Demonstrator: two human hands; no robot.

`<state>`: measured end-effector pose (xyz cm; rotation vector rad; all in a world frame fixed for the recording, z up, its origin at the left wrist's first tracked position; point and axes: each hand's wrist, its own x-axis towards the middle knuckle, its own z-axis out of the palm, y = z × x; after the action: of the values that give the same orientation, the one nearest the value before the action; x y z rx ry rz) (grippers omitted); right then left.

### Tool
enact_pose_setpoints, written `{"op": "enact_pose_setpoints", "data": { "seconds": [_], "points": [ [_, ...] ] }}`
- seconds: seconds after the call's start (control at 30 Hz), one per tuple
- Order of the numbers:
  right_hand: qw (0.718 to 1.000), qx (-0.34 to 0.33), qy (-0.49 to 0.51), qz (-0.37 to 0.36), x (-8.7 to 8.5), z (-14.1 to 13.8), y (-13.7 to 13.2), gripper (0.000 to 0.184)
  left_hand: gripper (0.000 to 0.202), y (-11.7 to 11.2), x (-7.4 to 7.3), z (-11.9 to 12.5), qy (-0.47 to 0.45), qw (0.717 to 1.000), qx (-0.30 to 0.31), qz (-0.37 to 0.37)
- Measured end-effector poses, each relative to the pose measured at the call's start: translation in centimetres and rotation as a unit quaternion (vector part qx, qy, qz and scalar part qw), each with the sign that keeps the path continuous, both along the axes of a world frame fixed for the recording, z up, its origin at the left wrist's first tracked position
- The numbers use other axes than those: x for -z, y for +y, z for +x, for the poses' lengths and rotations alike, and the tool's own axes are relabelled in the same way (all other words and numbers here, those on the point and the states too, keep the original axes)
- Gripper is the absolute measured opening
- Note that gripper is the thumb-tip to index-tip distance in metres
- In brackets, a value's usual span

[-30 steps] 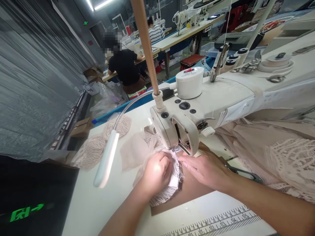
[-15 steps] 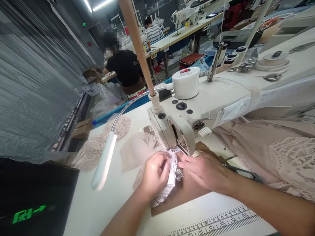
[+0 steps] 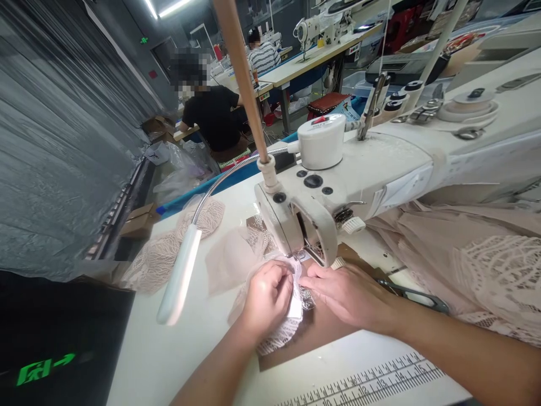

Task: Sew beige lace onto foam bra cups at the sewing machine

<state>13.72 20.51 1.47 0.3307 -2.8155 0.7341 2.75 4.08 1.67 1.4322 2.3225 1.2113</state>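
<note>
A white sewing machine [image 3: 363, 169] stands across the table, its needle area just above my hands. My left hand [image 3: 267, 299] is curled, pinching a piece of white lace fabric [image 3: 279, 336] with a small white tag at the needle. My right hand [image 3: 349, 293] lies over the lace and the brown sheet [image 3: 329, 330] beside it, fingers together and pressing the lace toward the presser foot.
A gooseneck lamp [image 3: 180, 276] hangs over the table's left. Lace pieces [image 3: 160, 259] lie behind it, and beige lace cloth [image 3: 486, 270] piles at right. Scissors [image 3: 416, 296] lie by my right wrist. A printed ruler [image 3: 372, 383] runs along the front edge. Two people sit at far tables.
Both hands have stayed at the needle, shifting the lace only slightly; my left fingers have curled a little tighter on it. The view has swayed slightly.
</note>
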Motion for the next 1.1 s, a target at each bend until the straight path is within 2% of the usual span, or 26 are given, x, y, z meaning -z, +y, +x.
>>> {"op": "enact_pose_setpoints", "data": {
  "seconds": [0.2,0.37,0.47,0.8,1.1],
  "points": [
    [0.999,-0.006,0.035,0.014,0.5,-0.2,-0.2,0.028,0.011,0.0,0.1,0.1,0.037,0.999,0.025,-0.007],
    [0.998,0.035,0.033,0.044,1.1,-0.4,-0.5,0.027,0.011,0.0,0.2,0.1,0.037,0.999,0.019,-0.003],
    [0.998,0.036,0.028,0.041,1.1,-0.1,-0.7,0.026,0.014,0.1,0.1,0.2,0.058,0.998,0.025,-0.006],
    [0.999,0.017,0.014,0.039,0.7,0.4,-0.4,0.022,0.032,-0.1,0.9,0.7,0.183,0.975,0.073,-0.106],
    [0.999,0.016,-0.001,0.035,0.6,0.6,-0.2,0.023,0.034,0.5,0.1,1.5,0.249,0.953,0.091,-0.144]
  ]
}}
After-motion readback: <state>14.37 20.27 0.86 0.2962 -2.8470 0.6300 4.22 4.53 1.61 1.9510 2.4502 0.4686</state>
